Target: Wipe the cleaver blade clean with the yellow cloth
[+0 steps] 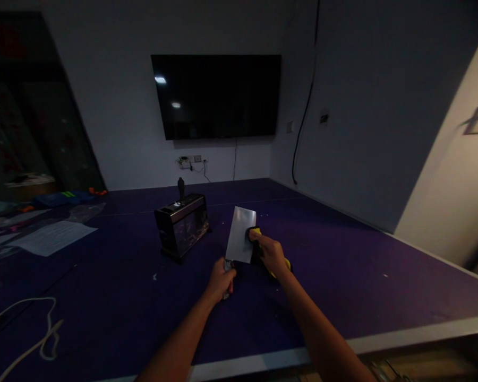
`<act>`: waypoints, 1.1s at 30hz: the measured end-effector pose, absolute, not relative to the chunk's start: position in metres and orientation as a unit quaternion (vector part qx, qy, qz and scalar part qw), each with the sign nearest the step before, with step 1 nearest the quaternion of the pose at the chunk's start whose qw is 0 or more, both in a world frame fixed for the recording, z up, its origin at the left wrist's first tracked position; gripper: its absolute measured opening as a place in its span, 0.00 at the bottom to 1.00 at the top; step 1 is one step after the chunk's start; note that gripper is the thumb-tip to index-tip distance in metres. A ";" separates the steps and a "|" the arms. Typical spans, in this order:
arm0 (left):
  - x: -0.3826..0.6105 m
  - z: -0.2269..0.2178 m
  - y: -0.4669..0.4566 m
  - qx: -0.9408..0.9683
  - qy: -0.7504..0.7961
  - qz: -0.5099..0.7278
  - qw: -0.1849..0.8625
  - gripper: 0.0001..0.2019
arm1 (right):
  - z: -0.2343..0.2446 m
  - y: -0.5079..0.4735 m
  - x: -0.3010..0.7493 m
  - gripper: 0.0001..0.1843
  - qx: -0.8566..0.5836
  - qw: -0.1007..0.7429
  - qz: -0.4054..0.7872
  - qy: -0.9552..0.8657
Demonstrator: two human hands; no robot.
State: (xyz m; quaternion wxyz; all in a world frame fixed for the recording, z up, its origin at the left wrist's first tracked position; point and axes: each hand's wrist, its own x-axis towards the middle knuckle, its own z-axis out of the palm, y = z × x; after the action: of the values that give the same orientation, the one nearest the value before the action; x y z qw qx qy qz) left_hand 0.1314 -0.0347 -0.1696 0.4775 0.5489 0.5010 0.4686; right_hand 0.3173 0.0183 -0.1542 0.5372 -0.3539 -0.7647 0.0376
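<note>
My left hand (222, 280) is closed round the handle of a cleaver (241, 234), whose broad silver blade stands upright above the table. My right hand (271, 254) grips a yellow and black tool (256, 234), probably a knife sharpener, and holds it against the blade's right side. Both hands hover over the dark purple table (342, 276), a little right of a black toaster (182, 225).
Papers (53, 237) and small coloured items lie at the far left of the table. A white cord (35, 329) curls at the near left. A dark TV (217, 95) hangs on the wall behind. The table's pale front edge (402, 337) runs near me.
</note>
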 end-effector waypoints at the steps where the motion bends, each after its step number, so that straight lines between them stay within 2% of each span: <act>1: 0.132 -0.170 -0.035 0.559 0.496 0.460 0.480 0.07 | -0.153 0.019 0.321 0.27 -0.360 0.547 0.030 -0.755; 7: 0.134 -0.173 -0.038 0.595 0.482 0.413 0.493 0.09 | -0.147 0.022 0.340 0.24 -0.408 0.596 -0.004 -0.692; 17: 0.133 -0.177 -0.036 0.597 0.494 0.421 0.471 0.09 | -0.149 0.024 0.337 0.25 -0.415 0.586 -0.018 -0.696; 24: 0.130 -0.173 -0.030 0.511 0.526 0.491 0.470 0.06 | -0.154 0.014 0.307 0.28 -0.378 0.477 0.028 -0.793; 29: 0.124 -0.170 -0.028 0.469 0.496 0.543 0.489 0.09 | -0.153 0.000 0.280 0.31 -0.341 0.383 0.063 -0.856; 33: 0.125 -0.170 -0.027 0.453 0.491 0.541 0.510 0.10 | -0.150 -0.006 0.273 0.33 -0.320 0.351 0.073 -0.877</act>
State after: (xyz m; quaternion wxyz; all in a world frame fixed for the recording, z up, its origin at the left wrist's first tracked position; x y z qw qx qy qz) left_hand 0.1247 -0.0270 -0.1704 0.5105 0.4532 0.4908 0.5415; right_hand 0.2725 -0.0062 -0.1503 0.3512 -0.3201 -0.8768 0.0734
